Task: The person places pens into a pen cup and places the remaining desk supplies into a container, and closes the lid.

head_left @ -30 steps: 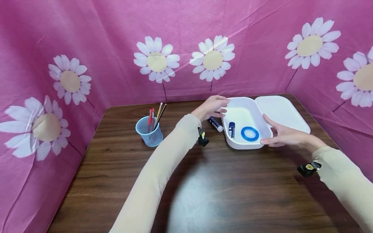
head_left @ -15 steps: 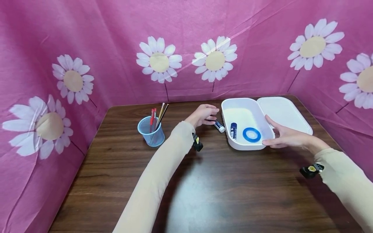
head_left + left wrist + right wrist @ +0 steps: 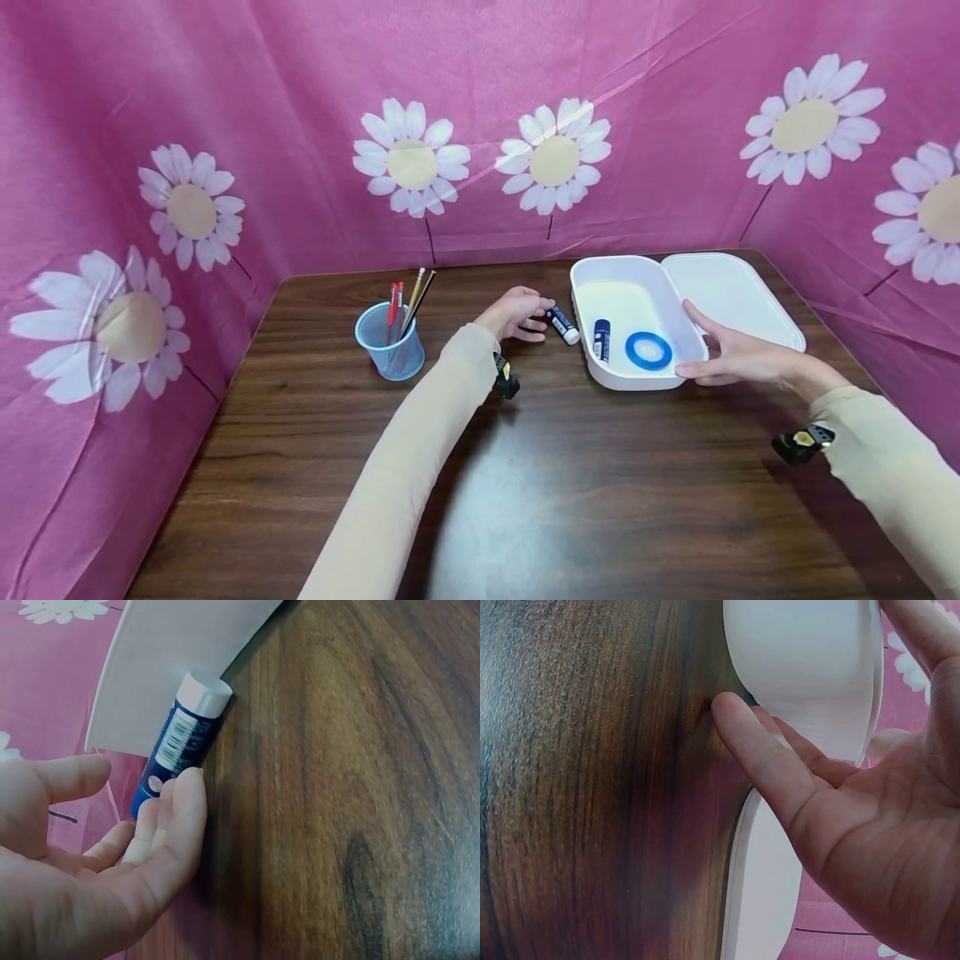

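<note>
A glue stick (image 3: pixel 561 326), dark blue with a white end, lies on the table left of the white plastic box (image 3: pixel 637 382). My left hand (image 3: pixel 517 314) is beside it; in the left wrist view, its fingers (image 3: pixel 187 802) lie along the stick's lower end while the thumb stands apart. My right hand (image 3: pixel 738 354) rests against the box's right front corner, fingers (image 3: pixel 757 739) mostly straight and spread from the thumb. Inside the box are a second glue stick (image 3: pixel 602 339) and a blue roll of tape (image 3: pixel 648 339).
A white lid (image 3: pixel 731 292) lies right of the box. To the left stands a light-blue mesh pen cup (image 3: pixel 390 350) holding red pens (image 3: pixel 393 302) and pencils (image 3: pixel 416 300). Behind the wooden table (image 3: pixel 570 483) hangs a pink cloth (image 3: pixel 300 125) with daisies.
My left hand has moved left and down, from the box's left rim to the glue stick on the table. My right hand stays at the box corner.
</note>
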A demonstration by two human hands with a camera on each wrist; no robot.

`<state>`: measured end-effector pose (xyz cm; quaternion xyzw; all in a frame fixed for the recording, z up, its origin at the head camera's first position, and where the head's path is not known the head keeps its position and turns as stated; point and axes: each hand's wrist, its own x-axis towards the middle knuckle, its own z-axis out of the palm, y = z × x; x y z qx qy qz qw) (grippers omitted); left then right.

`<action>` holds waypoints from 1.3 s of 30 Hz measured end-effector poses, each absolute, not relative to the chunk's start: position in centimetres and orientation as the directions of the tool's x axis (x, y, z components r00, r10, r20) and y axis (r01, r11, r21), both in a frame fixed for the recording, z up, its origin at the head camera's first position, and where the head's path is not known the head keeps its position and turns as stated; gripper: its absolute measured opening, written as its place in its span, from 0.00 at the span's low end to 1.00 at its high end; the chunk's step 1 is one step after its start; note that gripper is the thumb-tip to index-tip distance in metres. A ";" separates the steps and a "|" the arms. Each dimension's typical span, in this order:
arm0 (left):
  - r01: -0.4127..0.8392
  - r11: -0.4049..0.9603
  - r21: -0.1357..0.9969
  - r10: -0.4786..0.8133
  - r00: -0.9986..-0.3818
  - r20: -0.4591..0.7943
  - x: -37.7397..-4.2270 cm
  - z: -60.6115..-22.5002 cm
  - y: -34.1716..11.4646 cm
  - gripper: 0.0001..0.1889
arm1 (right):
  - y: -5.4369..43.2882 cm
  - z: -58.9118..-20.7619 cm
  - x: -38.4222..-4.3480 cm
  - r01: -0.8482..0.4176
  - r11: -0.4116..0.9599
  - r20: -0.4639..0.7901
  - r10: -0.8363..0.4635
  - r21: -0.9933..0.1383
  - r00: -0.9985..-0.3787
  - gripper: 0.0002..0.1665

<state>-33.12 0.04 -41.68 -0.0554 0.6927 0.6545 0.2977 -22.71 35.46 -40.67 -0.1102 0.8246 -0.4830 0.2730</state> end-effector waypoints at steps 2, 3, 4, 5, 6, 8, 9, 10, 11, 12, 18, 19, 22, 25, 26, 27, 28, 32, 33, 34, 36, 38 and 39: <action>-0.476 0.149 0.867 0.328 -0.803 -0.498 -33.1 -41.8 0.0 0.23 | 35.4 -40.7 -22.7 0.087 0.506 -0.347 -0.446 -0.858 -0.825 0.69; -0.480 0.154 0.864 0.338 -0.796 -0.502 -33.0 -41.9 -0.1 0.22 | 35.4 -40.7 -22.7 0.086 0.505 -0.346 -0.449 -0.859 -0.824 0.69; -0.484 0.157 0.861 0.348 -0.789 -0.506 -33.0 -42.0 -0.1 0.21 | 35.3 -40.7 -22.7 0.086 0.504 -0.347 -0.451 -0.859 -0.823 0.69; -0.485 0.158 0.860 0.359 -0.783 -0.508 -33.0 -42.1 -0.1 0.21 | 35.3 -40.7 -22.7 0.086 0.504 -0.347 -0.451 -0.859 -0.822 0.69; -0.486 0.160 0.859 0.366 -0.779 -0.509 -33.0 -42.1 -0.1 0.20 | 35.3 -40.7 -22.7 0.087 0.503 -0.348 -0.452 -0.860 -0.821 0.69; -0.486 0.160 0.859 0.375 -0.775 -0.508 -33.0 -42.2 0.0 0.20 | 35.3 -40.8 -22.7 0.090 0.502 -0.349 -0.451 -0.860 -0.821 0.69; -0.486 0.161 0.859 0.375 -0.775 -0.509 -33.0 -42.2 0.0 0.20 | 35.2 -40.8 -22.7 0.093 0.500 -0.350 -0.451 -0.861 -0.821 0.69; -0.487 0.161 0.859 0.377 -0.774 -0.509 -33.0 -42.2 0.1 0.21 | 35.2 -40.8 -22.7 0.095 0.500 -0.351 -0.449 -0.861 -0.821 0.69; -0.486 0.164 0.859 0.379 -0.773 -0.509 -33.0 -42.1 0.1 0.22 | 35.2 -40.8 -22.7 0.096 0.498 -0.351 -0.450 -0.862 -0.821 0.69; -0.485 0.164 0.859 0.383 -0.771 -0.508 -33.0 -42.1 0.2 0.23 | 35.2 -40.8 -22.7 0.097 0.498 -0.353 -0.450 -0.862 -0.821 0.69; -0.489 0.137 0.862 0.403 -0.767 -0.499 -32.9 -41.8 0.7 0.27 | 35.3 -40.7 -22.7 0.096 0.502 -0.353 -0.446 -0.860 -0.822 0.69; -0.491 0.131 0.861 0.404 -0.767 -0.499 -32.9 -41.7 0.8 0.26 | 35.2 -40.6 -22.7 0.096 0.502 -0.352 -0.446 -0.860 -0.823 0.69; -0.502 0.118 0.857 0.408 -0.762 -0.502 -33.0 -41.7 1.0 0.24 | 35.2 -40.6 -22.7 0.096 0.506 -0.354 -0.443 -0.857 -0.823 0.69; -0.518 0.102 0.849 0.412 -0.755 -0.510 -33.2 -41.9 1.2 0.20 | 35.2 -40.5 -22.7 0.097 0.510 -0.358 -0.444 -0.855 -0.822 0.69; -0.521 0.096 0.848 0.412 -0.755 -0.511 -33.2 -41.9 1.2 0.19 | 35.2 -40.5 -22.7 0.096 0.511 -0.358 -0.443 -0.854 -0.822 0.69; -0.526 0.091 0.846 0.411 -0.754 -0.513 -33.3 -42.0 1.2 0.18 | 35.2 -40.5 -22.7 0.093 0.513 -0.356 -0.443 -0.853 -0.823 0.69; -0.528 0.088 0.845 0.413 -0.752 -0.513 -33.3 -42.0 1.2 0.18 | 35.2 -40.6 -22.7 0.092 0.512 -0.355 -0.444 -0.854 -0.823 0.69; -0.538 0.071 0.840 0.419 -0.748 -0.514 -33.4 -42.0 1.3 0.15 | 35.3 -40.6 -22.7 0.089 0.508 -0.350 -0.445 -0.857 -0.824 0.69; -0.540 0.067 0.839 0.421 -0.747 -0.515 -33.4 -42.1 1.3 0.15 | 35.3 -40.6 -22.7 0.091 0.506 -0.350 -0.445 -0.858 -0.824 0.69; -0.540 0.067 0.839 0.421 -0.747 -0.514 -33.4 -42.1 1.3 0.14 | 35.4 -40.6 -22.7 0.093 0.503 -0.350 -0.447 -0.859 -0.823 0.69; -0.542 0.063 0.838 0.417 -0.748 -0.516 -33.4 -42.2 1.4 0.14 | 35.4 -40.6 -22.7 0.098 0.499 -0.352 -0.447 -0.861 -0.823 0.69; -0.546 0.063 0.835 0.414 -0.747 -0.520 -33.4 -42.2 1.5 0.14 | 35.4 -40.6 -22.7 0.103 0.494 -0.354 -0.447 -0.863 -0.822 0.69; -0.549 0.064 0.833 0.411 -0.746 -0.524 -33.4 -42.1 1.5 0.15 | 35.4 -40.6 -22.6 0.105 0.492 -0.355 -0.448 -0.864 -0.821 0.69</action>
